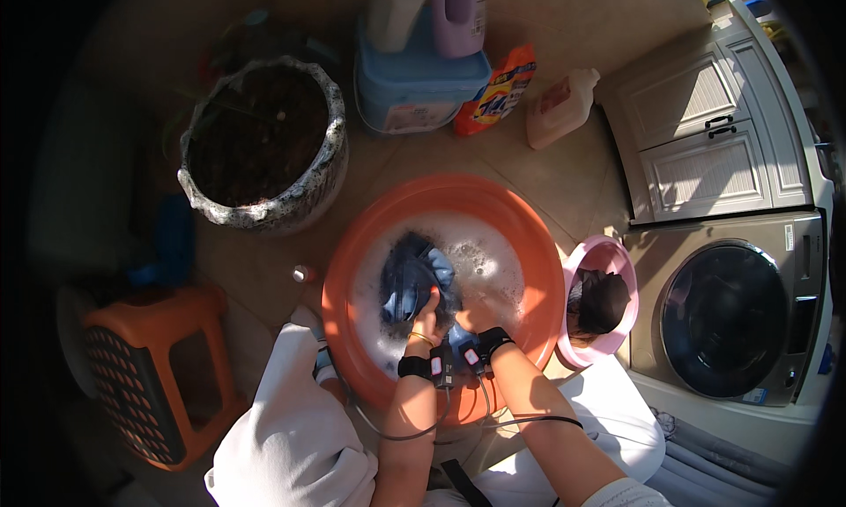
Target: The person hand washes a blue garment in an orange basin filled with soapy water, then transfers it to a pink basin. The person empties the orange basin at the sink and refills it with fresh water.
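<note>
A wet blue denim garment (413,279) lies bunched in sudsy water inside a round orange plastic basin (545,269). My left hand (426,322) grips the near side of the cloth, thumb raised along it. Close beside it, my right hand (477,317) is partly down in the suds against the cloth, its fingers hidden. A fold of the same blue fabric shows between my wrists. Both wrists wear black straps with small cabled devices (443,366), just above the basin's near rim.
A pink basin (631,289) with dark cloth stands right of the orange one, before a front-loading washing machine (724,319). Left are an orange plastic stool (155,322) and a large planter (337,137). Behind stand a blue bucket (423,77), a Tide bag (496,94) and a bottle (562,107).
</note>
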`<control>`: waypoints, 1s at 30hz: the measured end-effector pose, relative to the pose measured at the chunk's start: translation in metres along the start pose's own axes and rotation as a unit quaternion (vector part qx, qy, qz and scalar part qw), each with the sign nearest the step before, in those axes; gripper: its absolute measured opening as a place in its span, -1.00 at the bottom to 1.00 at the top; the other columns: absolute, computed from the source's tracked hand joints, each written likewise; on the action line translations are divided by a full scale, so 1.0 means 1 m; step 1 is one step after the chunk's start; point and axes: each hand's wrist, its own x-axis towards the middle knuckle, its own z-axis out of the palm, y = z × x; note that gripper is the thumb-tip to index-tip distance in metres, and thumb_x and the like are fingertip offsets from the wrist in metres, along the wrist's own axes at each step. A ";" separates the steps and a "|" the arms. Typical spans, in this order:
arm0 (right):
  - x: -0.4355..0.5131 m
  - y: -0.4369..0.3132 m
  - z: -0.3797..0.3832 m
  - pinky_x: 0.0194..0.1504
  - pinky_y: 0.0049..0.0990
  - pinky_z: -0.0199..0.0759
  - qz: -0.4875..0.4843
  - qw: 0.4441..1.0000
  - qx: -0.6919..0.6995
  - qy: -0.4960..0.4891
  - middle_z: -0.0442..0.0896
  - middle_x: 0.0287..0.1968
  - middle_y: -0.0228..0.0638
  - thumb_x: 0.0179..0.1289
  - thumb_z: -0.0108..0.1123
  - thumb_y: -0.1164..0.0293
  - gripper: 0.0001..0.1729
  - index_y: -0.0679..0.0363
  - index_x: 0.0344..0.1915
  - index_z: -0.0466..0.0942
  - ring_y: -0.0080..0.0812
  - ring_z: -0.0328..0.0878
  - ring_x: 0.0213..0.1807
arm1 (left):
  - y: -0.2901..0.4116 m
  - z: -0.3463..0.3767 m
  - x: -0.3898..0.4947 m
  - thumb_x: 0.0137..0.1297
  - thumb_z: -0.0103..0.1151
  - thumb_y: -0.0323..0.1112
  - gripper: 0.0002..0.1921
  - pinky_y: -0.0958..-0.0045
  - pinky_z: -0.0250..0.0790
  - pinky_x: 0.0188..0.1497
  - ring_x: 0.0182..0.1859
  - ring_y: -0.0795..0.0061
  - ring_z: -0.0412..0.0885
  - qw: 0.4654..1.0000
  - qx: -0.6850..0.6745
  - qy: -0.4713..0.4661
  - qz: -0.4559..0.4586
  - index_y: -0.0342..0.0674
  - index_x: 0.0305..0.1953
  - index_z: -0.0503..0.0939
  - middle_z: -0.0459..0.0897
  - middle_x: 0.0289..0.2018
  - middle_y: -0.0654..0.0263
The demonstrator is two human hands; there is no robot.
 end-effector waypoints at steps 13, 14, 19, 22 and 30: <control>-0.124 -0.073 -0.159 0.17 -0.34 0.29 -0.126 0.959 0.246 0.062 0.59 -0.04 -0.23 -0.06 0.33 0.61 -0.64 0.21 -0.17 0.56 -0.19 0.48 0.11 | 0.021 0.093 -0.066 0.28 0.08 0.14 -0.50 0.23 0.42 0.03 -0.11 0.21 0.57 0.956 -0.169 -0.235 -0.036 -0.22 -0.07 0.47 0.62 -0.19 0.15; -0.127 -0.078 -0.159 0.18 -0.34 0.28 -0.109 0.962 0.240 0.068 0.59 -0.02 -0.22 -0.04 0.33 0.59 -0.65 0.20 -0.16 0.56 -0.18 0.47 0.14 | 0.023 0.098 -0.073 0.28 0.08 0.14 -0.51 0.24 0.42 0.02 -0.13 0.20 0.57 0.958 -0.168 -0.233 -0.025 -0.23 -0.10 0.47 0.62 -0.22 0.15; -0.124 -0.098 -0.145 -0.03 -0.33 0.43 -0.146 0.950 0.172 0.214 0.59 -0.02 -0.19 0.07 0.33 0.37 -0.71 0.17 -0.17 0.55 -0.14 0.54 0.01 | 0.029 0.106 -0.101 0.27 0.14 -0.01 -0.64 0.43 0.41 -0.16 -0.31 0.38 0.53 0.965 -0.177 -0.191 -0.008 -0.23 -0.28 0.46 0.55 -0.42 0.25; -0.119 -0.105 -0.137 -0.14 -0.35 0.47 -0.078 0.952 0.177 0.236 0.65 -0.12 -0.22 0.09 0.35 0.31 -0.71 0.24 -0.24 0.56 -0.15 0.61 -0.12 | 0.034 0.111 -0.107 0.24 0.15 -0.12 -0.74 0.52 0.37 -0.29 -0.40 0.47 0.49 0.968 -0.183 -0.170 0.012 -0.19 -0.37 0.47 0.54 -0.46 0.28; -0.094 -0.098 -0.126 -0.31 -0.24 0.47 0.054 0.946 0.105 0.303 0.65 -0.37 -0.02 0.13 0.26 0.00 -0.55 0.21 -0.33 0.63 0.00 0.62 -0.31 | 0.023 0.118 -0.094 0.08 0.15 -0.38 -0.89 0.53 0.39 -0.33 -0.41 0.51 0.50 0.977 -0.139 -0.068 0.145 -0.24 -0.35 0.57 0.56 -0.44 0.33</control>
